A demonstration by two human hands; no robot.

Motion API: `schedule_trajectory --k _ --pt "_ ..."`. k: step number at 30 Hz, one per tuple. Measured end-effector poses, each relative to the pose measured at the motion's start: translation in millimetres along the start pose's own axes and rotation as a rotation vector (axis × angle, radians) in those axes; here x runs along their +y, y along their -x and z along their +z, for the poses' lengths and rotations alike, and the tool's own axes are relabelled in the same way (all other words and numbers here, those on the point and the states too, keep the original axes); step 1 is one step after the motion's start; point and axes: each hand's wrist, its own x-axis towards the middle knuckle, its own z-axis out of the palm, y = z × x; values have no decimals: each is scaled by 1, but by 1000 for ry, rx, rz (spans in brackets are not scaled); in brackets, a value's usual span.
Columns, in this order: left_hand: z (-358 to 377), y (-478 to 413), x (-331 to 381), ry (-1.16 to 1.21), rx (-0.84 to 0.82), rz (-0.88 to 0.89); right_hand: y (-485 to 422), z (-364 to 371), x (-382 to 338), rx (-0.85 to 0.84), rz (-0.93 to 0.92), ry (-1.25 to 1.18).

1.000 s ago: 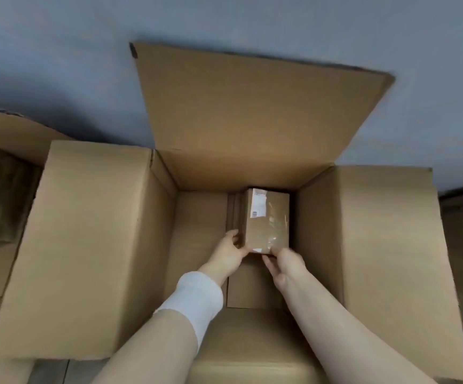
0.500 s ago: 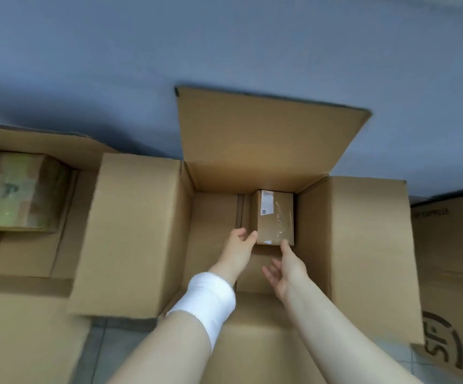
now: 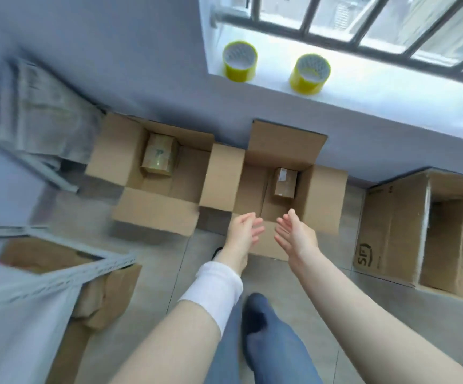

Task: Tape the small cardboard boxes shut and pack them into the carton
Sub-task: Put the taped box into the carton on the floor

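A small taped cardboard box with a white label lies at the bottom of the open carton on the floor below the window. My left hand, with a white band on the wrist, and my right hand hover above the carton's near flap, palms facing each other, fingers straight, holding nothing. Another small box wrapped in yellowish tape lies in a second open carton to the left.
Two yellow tape rolls stand on the white windowsill. A large printed carton lies on its side at right. A grey metal rack with cardboard under it stands at left. My leg in blue trousers shows below.
Both hands have let go of the small box and lifted out of the carton. The view has risen and pulled back, so the windowsill, the tape rolls and the floor show.
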Motion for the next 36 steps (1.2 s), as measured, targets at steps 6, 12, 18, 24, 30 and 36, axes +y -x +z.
schedule_trajectory --k 6,12,18,24,30,36 --pt "-48 121 -10 254 82 194 118 -6 39 -169 -57 -39" --pt "-118 240 -48 420 242 329 228 -7 81 -285 -78 -27" --pt "-211 349 -63 571 339 571 361 46 133 -512 -128 38" --pt "-326 468 -84 647 461 858 498 119 210 -841 -123 86" --pt "-419 573 -91 575 660 1124 612 170 246 -1072 -193 155" --pt "-510 632 -83 554 825 1204 689 243 263 -1280 -309 288"
